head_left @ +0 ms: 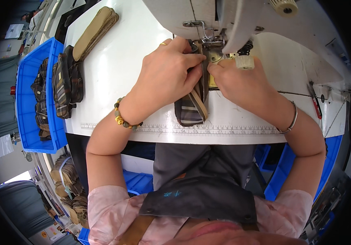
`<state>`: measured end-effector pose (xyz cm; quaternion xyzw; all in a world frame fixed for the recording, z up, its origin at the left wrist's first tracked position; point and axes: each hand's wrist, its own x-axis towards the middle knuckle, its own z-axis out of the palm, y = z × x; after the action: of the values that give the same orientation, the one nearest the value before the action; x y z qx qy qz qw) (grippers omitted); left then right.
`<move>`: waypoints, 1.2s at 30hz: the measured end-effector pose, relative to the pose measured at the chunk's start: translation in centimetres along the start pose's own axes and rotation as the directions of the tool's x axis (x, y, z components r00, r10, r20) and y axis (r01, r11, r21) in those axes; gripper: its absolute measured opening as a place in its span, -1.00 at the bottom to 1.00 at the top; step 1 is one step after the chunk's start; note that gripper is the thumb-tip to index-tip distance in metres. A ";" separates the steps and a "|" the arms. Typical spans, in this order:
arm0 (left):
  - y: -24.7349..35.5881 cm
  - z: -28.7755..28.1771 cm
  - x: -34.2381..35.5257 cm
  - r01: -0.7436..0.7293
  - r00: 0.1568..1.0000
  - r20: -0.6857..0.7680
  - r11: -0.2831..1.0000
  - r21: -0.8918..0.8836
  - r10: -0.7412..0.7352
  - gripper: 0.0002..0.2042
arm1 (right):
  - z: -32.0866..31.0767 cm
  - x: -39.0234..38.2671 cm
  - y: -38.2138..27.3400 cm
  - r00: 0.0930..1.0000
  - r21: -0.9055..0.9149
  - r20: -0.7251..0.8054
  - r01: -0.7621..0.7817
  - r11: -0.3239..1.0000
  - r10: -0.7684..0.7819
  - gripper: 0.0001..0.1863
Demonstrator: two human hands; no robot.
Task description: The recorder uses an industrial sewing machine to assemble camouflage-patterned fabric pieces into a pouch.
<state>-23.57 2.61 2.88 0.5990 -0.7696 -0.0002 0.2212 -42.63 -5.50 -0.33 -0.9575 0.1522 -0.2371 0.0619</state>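
A small plaid zip pouch [186,113] lies on the white sewing table, its far end by the presser foot [214,41]. Its metal zipper [202,85] is partly spread, showing tan edging. My left hand [163,69] is closed on the pouch, thumb and forefinger pinching beside the zipper. Just right of the pouch, my right hand [241,79] is closed at the machine's needle plate [215,56], fingertips together; whatever they hold is hidden. The sewing machine [249,24] stands over both hands.
A printed ruler strip [224,130] runs along the near table edge. At the left, stacked tan pieces [95,32] and plaid pouches [67,81] lie beside a blue bin [24,98] of more pouches. Red-handled snips [316,102] lie at the right.
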 end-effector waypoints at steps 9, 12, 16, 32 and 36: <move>-0.6 -2.4 0.1 -0.263 0.959 -0.096 0.964 0.044 0.266 -0.92 | 0.0 0.0 0.5 0.999 -0.024 0.017 0.030 0.999 -0.030 -0.94; -0.1 -3.0 -0.6 -0.420 0.908 -0.051 0.904 -0.086 0.417 -0.83 | -0.8 0.0 -0.5 0.989 -0.048 0.082 0.123 0.991 -0.119 -0.94; -0.1 -2.9 -2.7 -0.400 0.917 -0.070 0.905 -0.144 0.394 -0.76 | -1.1 -1.3 -2.9 0.969 0.087 0.145 0.190 0.978 -0.201 -0.93; 1.1 -1.0 -3.2 -0.264 0.937 -0.308 0.914 -0.308 0.167 -0.84 | -1.0 -0.6 -2.0 0.937 -0.252 -0.254 0.176 0.952 -0.241 -0.92; 2.0 -1.2 -2.3 -0.109 0.964 -0.262 0.962 -0.250 0.041 -0.72 | -0.2 -0.9 -1.7 0.877 -0.238 -0.340 0.270 0.933 -0.341 -0.89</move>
<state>-24.62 5.61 3.71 0.5297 -0.7503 -0.0166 0.3951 -43.06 -3.58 -0.23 -0.9077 0.0288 -0.4077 -0.0950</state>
